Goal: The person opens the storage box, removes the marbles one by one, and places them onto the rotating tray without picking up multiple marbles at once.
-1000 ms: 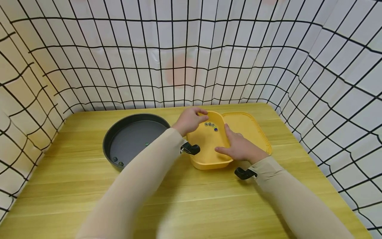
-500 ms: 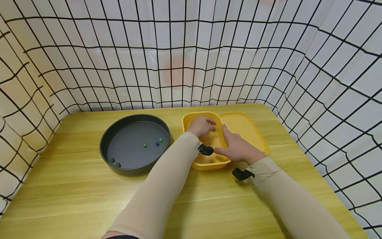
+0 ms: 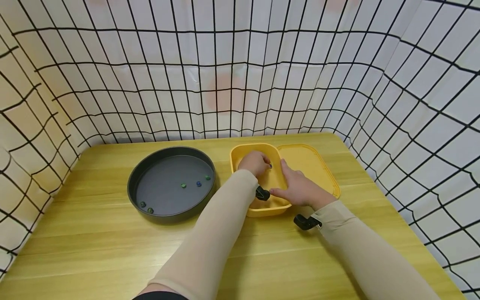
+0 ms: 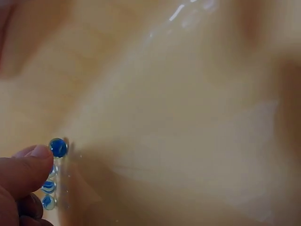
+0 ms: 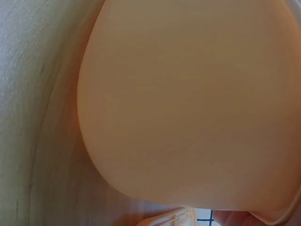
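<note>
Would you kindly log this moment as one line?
left hand: in yellow tub, touching blue marble | right hand: steadying tub | pan: marbles inside

On my feed I see both arms covered in long, close-fitting beige sleeves (image 3: 210,233) that run down to the wrists, smooth and without print, with soft folds along the forearms. At the near end of the left sleeve a dark edge of other clothing shows. Each wrist carries a small black camera mount: one on the left wrist (image 3: 262,193), one on the right wrist (image 3: 304,222), rounded, glossy plastic. Both hands are bare, with no gloves or rings that I can make out.
</note>
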A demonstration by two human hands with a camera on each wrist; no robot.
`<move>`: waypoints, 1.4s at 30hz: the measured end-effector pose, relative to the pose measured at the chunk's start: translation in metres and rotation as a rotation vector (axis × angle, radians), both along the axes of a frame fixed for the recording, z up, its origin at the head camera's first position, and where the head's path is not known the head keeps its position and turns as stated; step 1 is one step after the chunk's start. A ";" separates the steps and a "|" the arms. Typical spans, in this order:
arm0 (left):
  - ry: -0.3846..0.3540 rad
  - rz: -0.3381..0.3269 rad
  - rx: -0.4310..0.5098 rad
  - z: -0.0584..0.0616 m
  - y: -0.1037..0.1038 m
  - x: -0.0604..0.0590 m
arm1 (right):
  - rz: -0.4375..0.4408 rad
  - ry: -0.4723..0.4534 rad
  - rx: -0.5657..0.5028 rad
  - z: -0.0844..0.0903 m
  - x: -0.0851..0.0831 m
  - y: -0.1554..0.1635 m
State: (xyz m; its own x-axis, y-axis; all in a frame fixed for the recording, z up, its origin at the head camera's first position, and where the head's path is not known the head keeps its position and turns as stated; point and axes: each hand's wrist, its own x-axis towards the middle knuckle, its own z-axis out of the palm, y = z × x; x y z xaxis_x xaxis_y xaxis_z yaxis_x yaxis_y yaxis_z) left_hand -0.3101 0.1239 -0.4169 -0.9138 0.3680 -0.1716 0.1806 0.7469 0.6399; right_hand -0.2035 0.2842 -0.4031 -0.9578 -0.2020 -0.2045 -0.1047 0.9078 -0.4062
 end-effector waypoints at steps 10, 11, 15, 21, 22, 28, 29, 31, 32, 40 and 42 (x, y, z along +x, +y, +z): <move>0.016 -0.052 -0.066 -0.005 0.006 0.003 | 0.017 0.015 0.009 -0.003 0.001 0.000; 0.016 -0.060 -0.068 -0.005 0.006 0.004 | 0.017 0.013 0.010 -0.003 0.001 0.000; 0.025 -0.083 -0.080 -0.004 0.008 0.007 | 0.013 0.016 0.013 -0.004 0.001 0.001; 0.025 -0.097 -0.069 -0.003 0.008 0.005 | 0.019 0.018 0.017 -0.004 0.000 0.002; 0.020 -0.096 -0.062 -0.004 0.007 0.004 | 0.018 0.017 0.015 -0.004 0.000 0.002; -0.002 -0.093 -0.030 -0.006 0.006 0.001 | 0.014 0.018 0.008 -0.004 0.000 0.001; 0.002 -0.094 -0.028 -0.006 0.006 0.001 | 0.013 0.022 0.008 -0.004 0.000 0.001; 0.010 -0.096 -0.020 -0.003 0.005 0.001 | 0.012 0.028 0.009 -0.004 0.000 0.001; 0.014 -0.093 -0.011 -0.002 0.005 0.001 | 0.011 0.031 0.010 -0.004 0.000 0.001; 0.072 -0.138 0.089 0.036 -0.019 0.012 | 0.009 0.038 0.007 -0.004 -0.002 0.001; 0.084 -0.133 0.118 0.049 -0.032 0.014 | -0.001 0.029 0.011 -0.003 -0.001 0.001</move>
State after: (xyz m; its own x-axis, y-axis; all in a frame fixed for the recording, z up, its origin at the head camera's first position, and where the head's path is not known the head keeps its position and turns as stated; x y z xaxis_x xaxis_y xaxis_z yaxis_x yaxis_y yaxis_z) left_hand -0.2966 0.0919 -0.3682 -0.8651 0.4995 -0.0452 0.3292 0.6334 0.7003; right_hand -0.2046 0.2849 -0.4057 -0.9636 -0.1988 -0.1785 -0.1153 0.9122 -0.3931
